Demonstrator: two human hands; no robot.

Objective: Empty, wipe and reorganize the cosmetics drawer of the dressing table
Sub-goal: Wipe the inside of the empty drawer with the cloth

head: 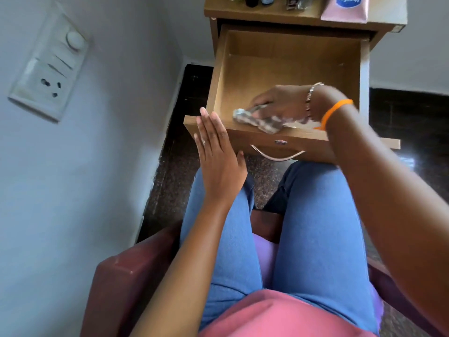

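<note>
— Status of the drawer (286, 69)?
— Emptied; right hand (279, 103) grips a cloth (257, 120) at its front edge, wiping. Left hand (216, 152) flat, released, by the front-left corner. Restocking remains.

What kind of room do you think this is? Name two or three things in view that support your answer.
Probably a bedroom or dressing corner at home: a wooden dressing table with an open drawer, toiletries such as a pink lotion tube on top, and a wall switchboard.
</note>
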